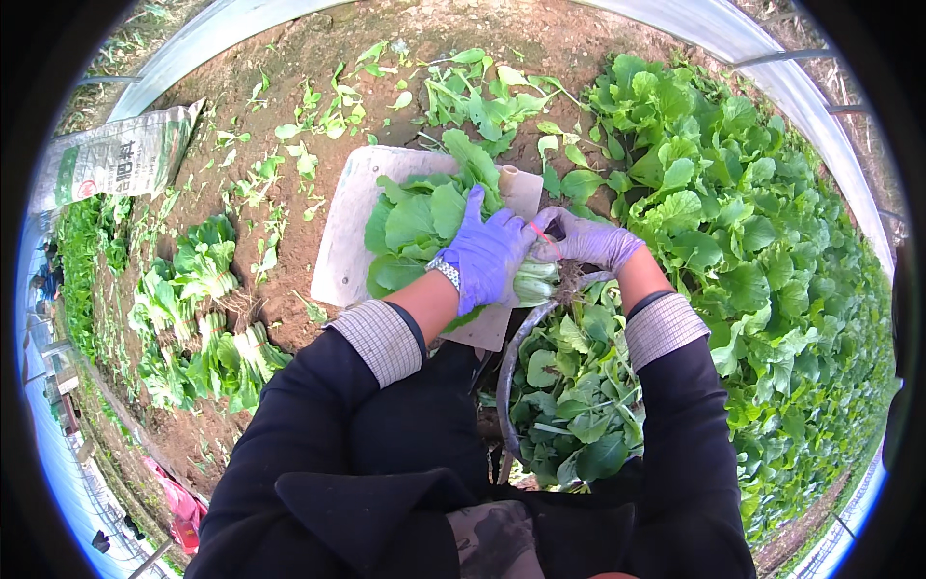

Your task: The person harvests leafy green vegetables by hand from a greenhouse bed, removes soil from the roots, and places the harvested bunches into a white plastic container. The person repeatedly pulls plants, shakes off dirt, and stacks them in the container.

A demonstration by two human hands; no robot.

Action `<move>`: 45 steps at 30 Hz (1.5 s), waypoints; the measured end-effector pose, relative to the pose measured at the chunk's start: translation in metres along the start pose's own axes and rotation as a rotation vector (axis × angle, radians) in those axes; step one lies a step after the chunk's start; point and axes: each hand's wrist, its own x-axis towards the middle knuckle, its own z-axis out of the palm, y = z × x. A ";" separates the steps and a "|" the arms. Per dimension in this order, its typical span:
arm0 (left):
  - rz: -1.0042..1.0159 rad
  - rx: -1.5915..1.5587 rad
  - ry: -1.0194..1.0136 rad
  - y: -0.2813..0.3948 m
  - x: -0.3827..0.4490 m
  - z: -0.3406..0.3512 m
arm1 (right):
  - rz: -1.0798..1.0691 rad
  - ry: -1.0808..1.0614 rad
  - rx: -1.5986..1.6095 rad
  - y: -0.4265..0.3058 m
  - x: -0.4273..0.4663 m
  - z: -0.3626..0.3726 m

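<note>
A bunch of leafy greens (pixel 427 217) lies across a pale board (pixel 347 217) before me, its stems and roots toward the right. My left hand (pixel 486 253), in a purple glove, presses over the stems and holds the bunch. At the root end, my right hand (pixel 582 239), in a dirt-stained glove, pinches a thin red band (pixel 544 240) against the stems. A short tan tube (pixel 508 178) stands on the board's far right part. Some of the bunch's stems are hidden under my left hand.
Below my right forearm is a round container (pixel 508 405) of loose leaves. Tied bunches (pixel 210 311) rest on the soil at left, near a printed fertilizer sack (pixel 119 159). Growing greens (pixel 738 239) fill the right side. Loose leaves (pixel 477 101) litter the far soil.
</note>
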 end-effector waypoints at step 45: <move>-0.012 -0.010 -0.009 -0.011 0.002 -0.014 | 0.014 0.624 1.347 0.045 -0.024 0.138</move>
